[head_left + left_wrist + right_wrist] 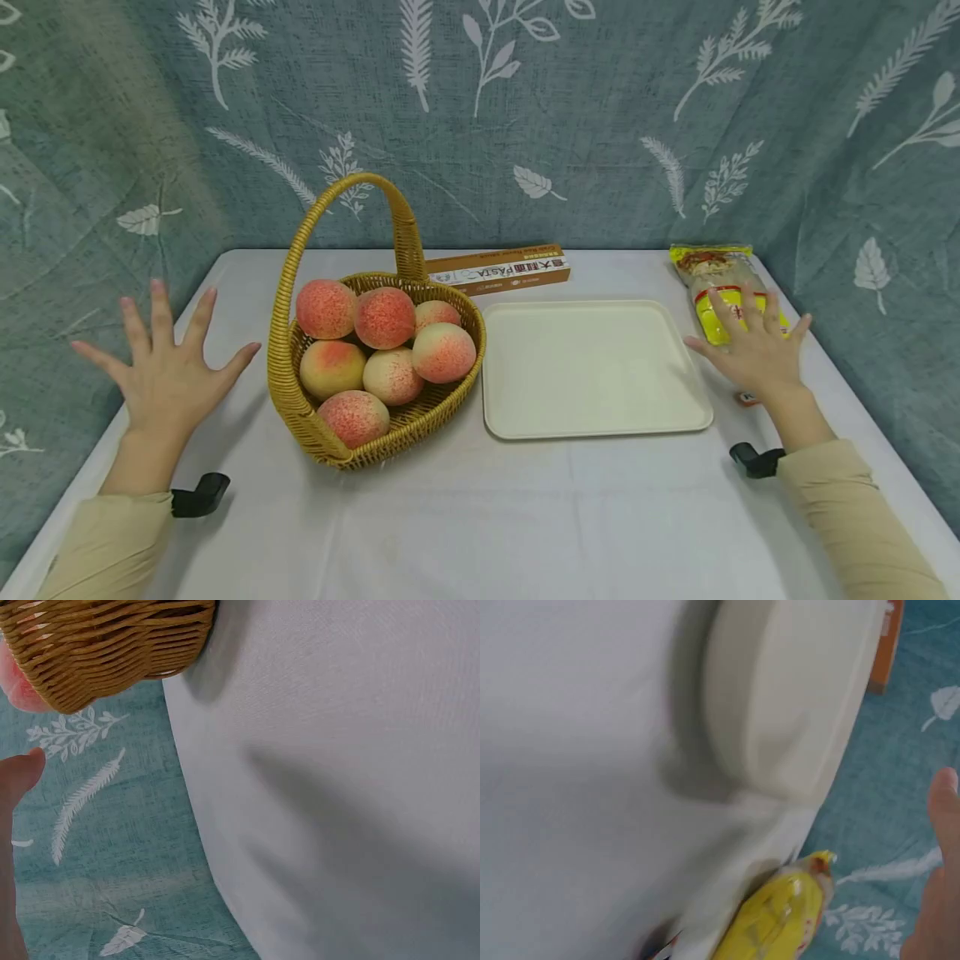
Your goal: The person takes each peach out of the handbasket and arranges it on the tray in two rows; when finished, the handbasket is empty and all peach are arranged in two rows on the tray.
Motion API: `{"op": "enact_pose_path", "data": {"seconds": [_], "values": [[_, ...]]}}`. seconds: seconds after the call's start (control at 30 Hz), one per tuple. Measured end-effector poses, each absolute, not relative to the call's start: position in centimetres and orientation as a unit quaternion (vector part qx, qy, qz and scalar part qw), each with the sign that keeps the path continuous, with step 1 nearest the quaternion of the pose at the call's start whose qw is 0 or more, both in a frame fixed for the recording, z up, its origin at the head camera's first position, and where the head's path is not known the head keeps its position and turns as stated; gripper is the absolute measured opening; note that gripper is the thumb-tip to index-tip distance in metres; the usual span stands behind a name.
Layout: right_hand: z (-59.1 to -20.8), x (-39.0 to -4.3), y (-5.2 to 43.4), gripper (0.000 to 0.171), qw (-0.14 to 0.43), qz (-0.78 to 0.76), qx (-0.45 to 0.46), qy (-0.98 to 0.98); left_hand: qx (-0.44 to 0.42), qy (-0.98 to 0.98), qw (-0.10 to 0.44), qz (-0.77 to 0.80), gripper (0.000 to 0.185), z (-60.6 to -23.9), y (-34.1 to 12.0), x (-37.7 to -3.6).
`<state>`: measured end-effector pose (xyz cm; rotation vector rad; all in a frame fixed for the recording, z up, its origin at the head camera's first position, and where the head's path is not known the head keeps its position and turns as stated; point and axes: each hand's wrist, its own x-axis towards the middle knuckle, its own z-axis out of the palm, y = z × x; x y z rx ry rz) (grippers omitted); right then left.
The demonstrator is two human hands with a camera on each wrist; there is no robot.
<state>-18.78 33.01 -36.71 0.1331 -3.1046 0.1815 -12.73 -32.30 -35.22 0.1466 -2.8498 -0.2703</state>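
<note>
Left hand (pixel 168 375) hovers above table's (pixel 480 517) left edge, fingers splayed wide, holding nothing. Wicker basket (pixel 300 400) just beside it, full of peaches (pixel 384 317). Cream tray (pixel 592 367) sits right of basket, pasta box (pixel 498 270) behind both. Right hand (pixel 753 350) spread flat, fingers straight, over near end of yellow noodle packet (pixel 712 275) at tray's right; contact unclear.
</note>
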Motion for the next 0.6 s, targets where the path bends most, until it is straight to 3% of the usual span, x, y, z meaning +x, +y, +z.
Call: {"op": "enact_pose_path", "data": {"seconds": [0.3,0.47,0.6], "values": [[-35.3,-19.0,28.5,0.084,-0.022,0.191,0.082,-0.978,0.022,-0.978,0.116,-0.170,0.088,-36.4,-31.8,-13.0],[-34.8,-18.7,25.6,0.071,-0.003,0.269,0.097,-0.958,0.001,-0.960,0.098,-0.262,0.074,-37.1,-31.1,-13.2],[-34.7,-18.7,23.5,0.056,0.019,0.352,0.122,-0.928,-0.011,-0.936,0.053,-0.349,0.066,-37.2,-30.4,-13.3]]}}
